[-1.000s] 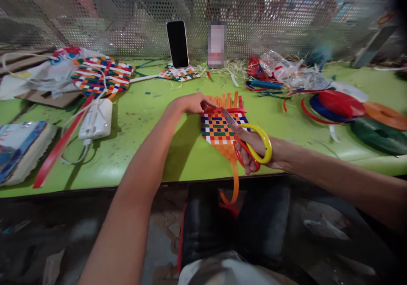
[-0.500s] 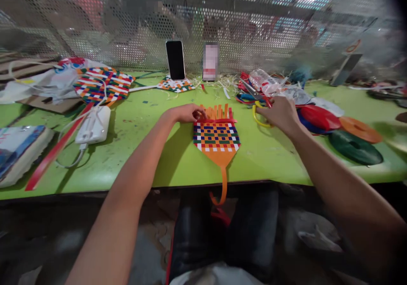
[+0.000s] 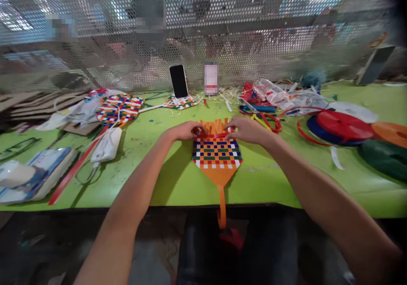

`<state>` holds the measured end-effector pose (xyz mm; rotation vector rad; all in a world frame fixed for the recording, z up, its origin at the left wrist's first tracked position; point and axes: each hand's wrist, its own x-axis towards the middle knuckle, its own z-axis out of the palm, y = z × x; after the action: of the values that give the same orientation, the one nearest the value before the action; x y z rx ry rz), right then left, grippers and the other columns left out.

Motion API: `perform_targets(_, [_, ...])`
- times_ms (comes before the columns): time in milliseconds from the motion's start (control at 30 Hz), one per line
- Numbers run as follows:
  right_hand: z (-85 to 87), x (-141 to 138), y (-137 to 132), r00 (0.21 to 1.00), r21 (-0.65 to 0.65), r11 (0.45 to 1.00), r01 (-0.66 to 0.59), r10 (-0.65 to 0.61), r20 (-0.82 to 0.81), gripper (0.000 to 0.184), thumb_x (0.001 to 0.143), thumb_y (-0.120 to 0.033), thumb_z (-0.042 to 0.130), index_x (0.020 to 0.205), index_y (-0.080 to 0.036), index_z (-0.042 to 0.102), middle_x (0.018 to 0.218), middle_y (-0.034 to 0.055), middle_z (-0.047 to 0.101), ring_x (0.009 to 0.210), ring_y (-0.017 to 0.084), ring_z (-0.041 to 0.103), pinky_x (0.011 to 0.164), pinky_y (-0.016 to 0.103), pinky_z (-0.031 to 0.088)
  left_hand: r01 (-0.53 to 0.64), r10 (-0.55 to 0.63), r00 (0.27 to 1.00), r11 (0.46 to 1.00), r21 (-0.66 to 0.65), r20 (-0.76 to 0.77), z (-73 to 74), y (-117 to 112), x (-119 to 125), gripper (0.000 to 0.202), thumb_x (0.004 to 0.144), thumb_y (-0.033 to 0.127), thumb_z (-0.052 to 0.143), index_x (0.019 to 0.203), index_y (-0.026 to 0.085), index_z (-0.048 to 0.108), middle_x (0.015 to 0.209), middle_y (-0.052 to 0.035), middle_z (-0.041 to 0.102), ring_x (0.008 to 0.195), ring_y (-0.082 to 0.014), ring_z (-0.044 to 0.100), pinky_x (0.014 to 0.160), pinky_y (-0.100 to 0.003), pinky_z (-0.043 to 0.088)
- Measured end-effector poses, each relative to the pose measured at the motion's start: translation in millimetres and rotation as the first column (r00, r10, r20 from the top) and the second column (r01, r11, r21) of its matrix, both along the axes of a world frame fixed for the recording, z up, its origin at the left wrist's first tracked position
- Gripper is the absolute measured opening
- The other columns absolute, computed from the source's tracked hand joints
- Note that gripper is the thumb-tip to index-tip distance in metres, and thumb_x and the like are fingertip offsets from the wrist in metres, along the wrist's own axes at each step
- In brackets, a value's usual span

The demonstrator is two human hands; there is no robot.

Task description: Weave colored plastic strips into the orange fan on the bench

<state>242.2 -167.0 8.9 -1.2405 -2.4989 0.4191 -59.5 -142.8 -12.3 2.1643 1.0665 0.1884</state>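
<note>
A checkered woven piece (image 3: 217, 152) of coloured flat strips lies on the green table, its orange tail (image 3: 222, 200) hanging past the front edge. Loose orange strip ends (image 3: 216, 126) stick up at its far side, with a red strip (image 3: 212, 137) running across below them. My left hand (image 3: 192, 129) is closed at the far left corner, fingers curled on the weave. At the far right corner, my right hand (image 3: 243, 129) pinches the end of the red strip. The yellow-handled scissors (image 3: 261, 122) lie just beyond my right hand, partly hidden by it.
Rolls of red (image 3: 345, 124), blue, orange and green strip lie at the right. Two phones (image 3: 179, 81) stand against the perforated screen (image 3: 127, 64). Another woven piece (image 3: 119, 109), a white power bank (image 3: 107, 145) with a cable and a long red strip (image 3: 76, 166) are at the left.
My right hand has let go of the scissors on the table and moved left to the woven piece. My left hand stays at the far left corner. The camera view has shifted.
</note>
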Motion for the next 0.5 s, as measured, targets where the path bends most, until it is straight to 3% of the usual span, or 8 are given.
perform_targets(100, [-11.2, 0.0, 0.8, 0.998, 0.0, 0.999, -0.041, 0.041, 0.056, 0.019, 0.089, -0.035, 0.079, 0.098, -0.021, 0.086, 0.103, 0.0099, 0.075, 0.09, 0.023, 0.067, 0.081, 0.032, 0.049, -0.007, 0.007, 1.0, 1.0, 0.018, 0.011, 0.8, -3.7, 0.6, 0.06, 0.072, -0.005, 0.056, 0.124, 0.016, 0.077, 0.115, -0.0084, 0.079, 0.097, -0.0162, 0.07, 0.084, -0.023, 0.05])
perform_targets(167, [-12.4, 3.8, 2.7, 0.999, 0.026, 0.999, -0.035, 0.035, -0.007, 0.02, 0.093, -0.035, 0.073, 0.098, -0.02, 0.085, 0.102, 0.01, 0.074, 0.089, 0.023, 0.066, 0.082, 0.032, 0.049, -0.036, 0.036, 0.999, 0.999, 0.029, -0.003, 1.8, -6.4, 0.8, 0.061, 0.071, -0.006, 0.054, 0.121, 0.016, 0.079, 0.111, -0.0077, 0.08, 0.094, -0.0159, 0.069, 0.083, -0.023, 0.049])
perform_targets(233, [-8.8, 8.9, 3.2, 0.988, 0.093, 0.99, 0.107, -0.095, -0.126, 0.026, 0.097, -0.037, 0.067, 0.104, -0.019, 0.083, 0.099, 0.0102, 0.073, 0.089, 0.024, 0.066, 0.083, 0.033, 0.05, -0.08, 0.082, 0.996, 0.995, 0.053, -0.036, 3.4, -9.3, 1.0, 0.057, 0.072, -0.006, 0.054, 0.117, 0.015, 0.081, 0.105, -0.0073, 0.079, 0.09, -0.0157, 0.068, 0.079, -0.023, 0.048])
perform_targets(267, [-5.1, 11.4, 2.2, 0.957, 0.141, 0.961, 0.239, -0.209, -0.199, 0.029, 0.1, -0.038, 0.063, 0.111, -0.019, 0.081, 0.1, 0.0111, 0.073, 0.091, 0.025, 0.067, 0.083, 0.034, 0.051, -0.096, 0.099, 0.994, 0.993, 0.069, -0.051, 4.4, -10.7, 1.1, 0.055, 0.073, -0.005, 0.055, 0.116, 0.015, 0.081, 0.103, -0.0072, 0.079, 0.088, -0.0157, 0.068, 0.078, -0.023, 0.047])
perform_targets(333, [6.4, 13.8, -4.2, 0.835, 0.224, 0.826, 0.517, -0.428, -0.346, 0.038, 0.104, -0.04, 0.054, 0.128, -0.02, 0.075, 0.11, 0.0149, 0.073, 0.101, 0.029, 0.067, 0.084, 0.037, 0.053, -0.114, 0.12, 0.99, 0.989, 0.095, -0.07, 6.6, -13.2, 1.3, 0.053, 0.075, -0.004, 0.056, 0.116, 0.016, 0.082, 0.101, -0.0066, 0.079, 0.086, -0.0159, 0.067, 0.076, -0.023, 0.047])
perform_targets(400, [22.6, 9.6, -17.6, 0.745, 0.225, 0.742, 0.632, -0.503, -0.438, 0.044, 0.106, -0.042, 0.049, 0.141, -0.022, 0.067, 0.123, 0.0188, 0.07, 0.111, 0.032, 0.067, 0.084, 0.04, 0.055, -0.105, 0.113, 0.991, 0.989, 0.108, -0.072, 8.3, -14.9, 1.4, 0.052, 0.077, -0.002, 0.058, 0.118, 0.019, 0.083, 0.101, -0.0054, 0.08, 0.086, -0.0163, 0.067, 0.077, -0.024, 0.048])
perform_targets(433, [31.4, 4.3, -27.0, 0.752, 0.178, 0.777, 0.604, -0.481, -0.45, 0.046, 0.106, -0.045, 0.049, 0.143, -0.023, 0.066, 0.126, 0.0196, 0.069, 0.111, 0.033, 0.067, 0.082, 0.04, 0.056, -0.096, 0.104, 0.992, 0.988, 0.117, -0.069, 8.7, -15.5, 1.4, 0.051, 0.078, -0.001, 0.059, 0.118, 0.02, 0.083, 0.101, -0.0051, 0.08, 0.087, -0.0166, 0.067, 0.078, -0.024, 0.048])
perform_targets(500, [45.9, -11.4, -49.8, 0.808, -0.034, 0.929, 0.368, -0.338, -0.482, 0.047, 0.105, -0.05, 0.05, 0.142, -0.028, 0.068, 0.125, 0.0172, 0.071, 0.107, 0.032, 0.07, 0.075, 0.038, 0.059, -0.08, 0.088, 0.995, 0.987, 0.14, -0.049, 8.9, -16.1, 1.1, 0.048, 0.08, 0.002, 0.061, 0.119, 0.018, 0.083, 0.103, -0.0056, 0.08, 0.09, -0.0177, 0.068, 0.083, -0.026, 0.05])
